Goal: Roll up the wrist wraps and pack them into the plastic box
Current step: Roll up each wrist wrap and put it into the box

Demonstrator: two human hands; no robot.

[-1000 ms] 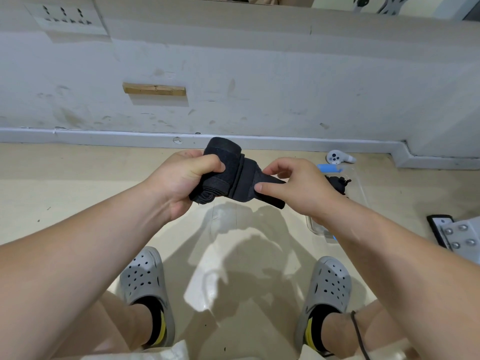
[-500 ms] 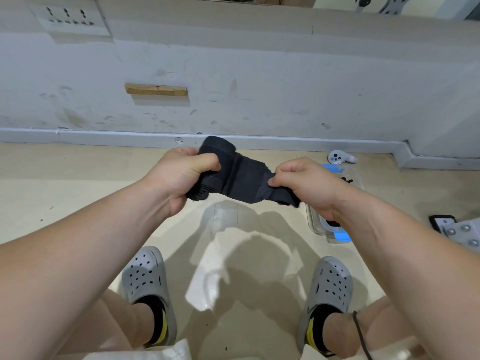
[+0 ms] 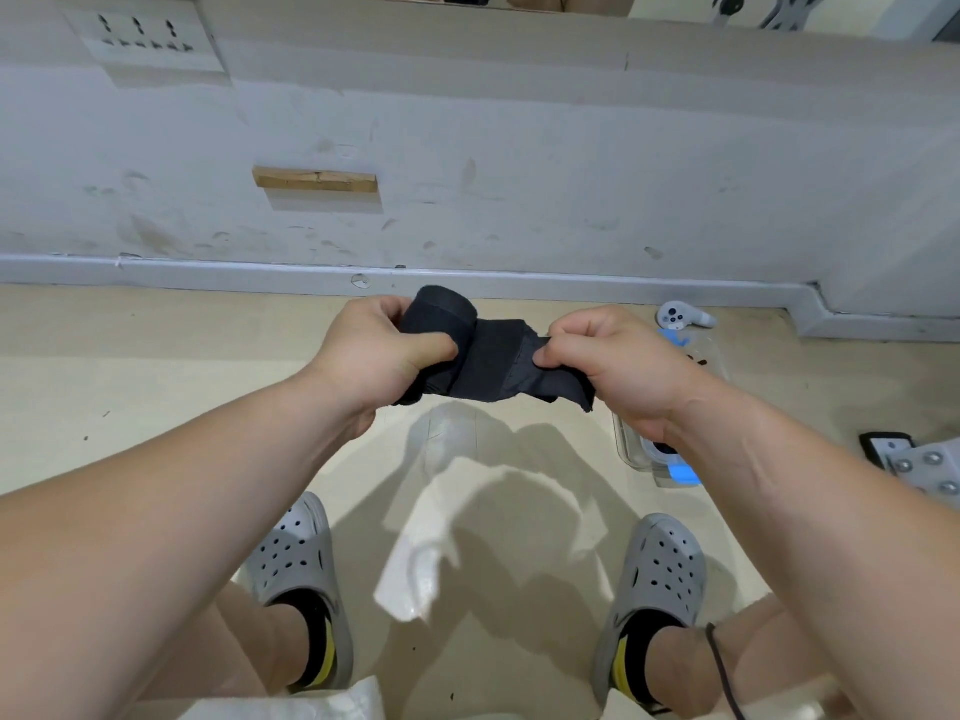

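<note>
One black stretch-fabric wrist wrap, half wound into a thick roll with a flat tail, is held in the air above the beige floor. The left hand grips the roll, and the right hand pinches the tail. One clear plastic box with blue clips sits on the floor, partly hidden under the right wrist.

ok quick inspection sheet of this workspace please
surface: beige glossy floor.
job's things: black fabric wrist wrap, partly rolled, held in the air; clear plastic box on the floor, partly hidden.
clutter: white handheld controller beyond the box; grey bolted metal plate at right edge.
grippers: left hand grips the roll; right hand pinches the loose tail.
cables: nothing seen.
surroundings: scuffed white wall, socket panel, wooden strip.
</note>
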